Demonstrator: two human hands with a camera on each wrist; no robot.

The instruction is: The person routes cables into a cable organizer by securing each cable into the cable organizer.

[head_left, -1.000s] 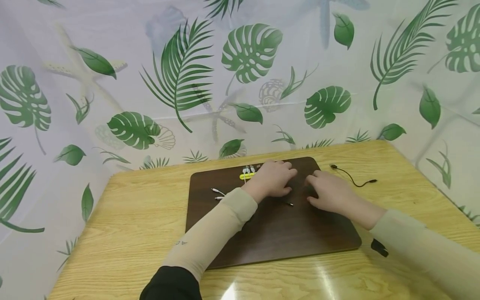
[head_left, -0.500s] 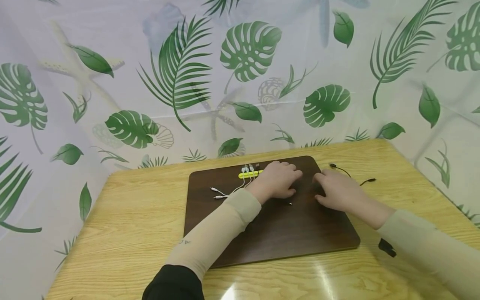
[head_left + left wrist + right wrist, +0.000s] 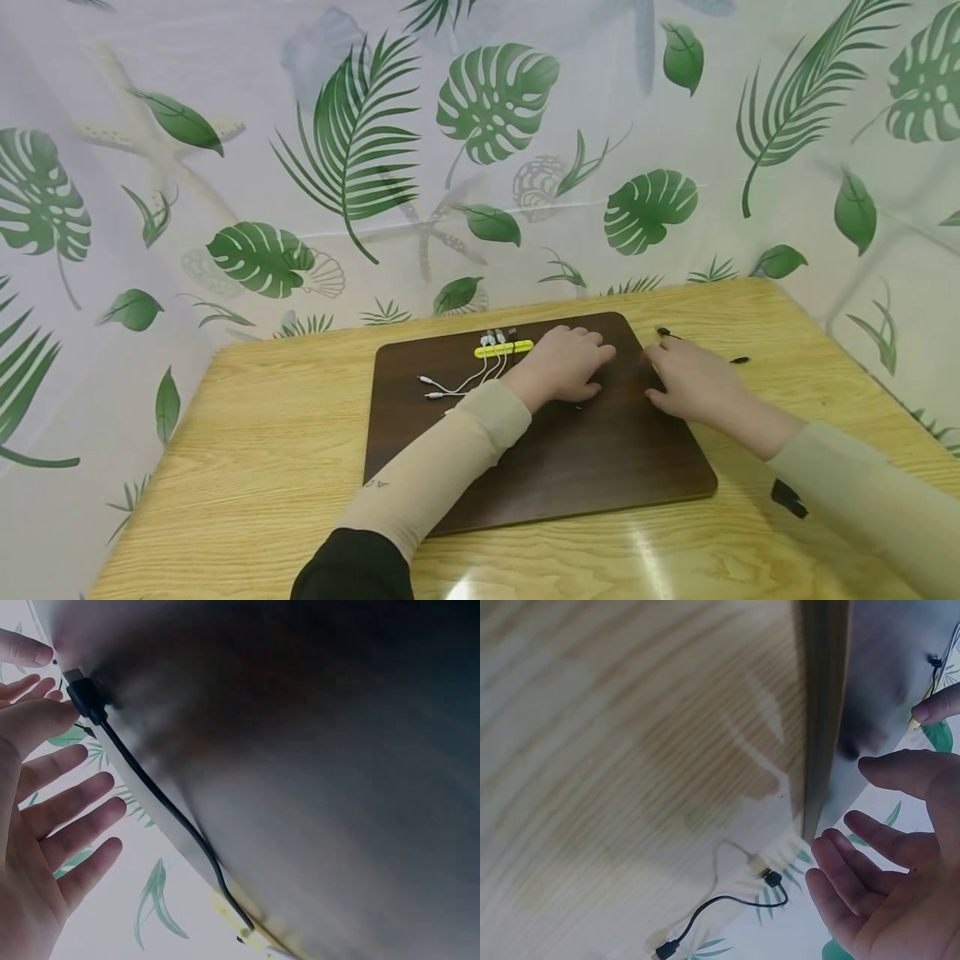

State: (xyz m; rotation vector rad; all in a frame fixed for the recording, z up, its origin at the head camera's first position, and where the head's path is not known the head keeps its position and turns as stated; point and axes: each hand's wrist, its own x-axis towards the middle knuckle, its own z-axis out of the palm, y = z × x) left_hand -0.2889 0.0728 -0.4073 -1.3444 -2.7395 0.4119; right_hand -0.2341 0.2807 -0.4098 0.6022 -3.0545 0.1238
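Observation:
In the head view, my left hand [image 3: 566, 364] is over the dark brown board [image 3: 570, 467], fingers relaxed and holding nothing. A yellow cable clip [image 3: 491, 350] with several white cables [image 3: 450, 392] lies beside its wrist. The left wrist view shows a black cable [image 3: 169, 810] running from the clip, its plug [image 3: 86, 697] close to my left thumb; I cannot tell if they touch. My right hand [image 3: 693, 379], fingers loosely bent, is above the board's right edge. Beyond it, a short black cable [image 3: 727, 898] lies on the table, partly hidden by that hand in the head view.
The board rests on a light wood table [image 3: 277, 433]. A leaf-patterned curtain [image 3: 555, 125] hangs behind the table's far edge. Something small and black [image 3: 789, 498] shows below the right sleeve.
My right hand has moved right, from over the board to its right edge, now covering part of the short black cable. The left hand has shifted slightly right, uncovering more of the yellow clip.

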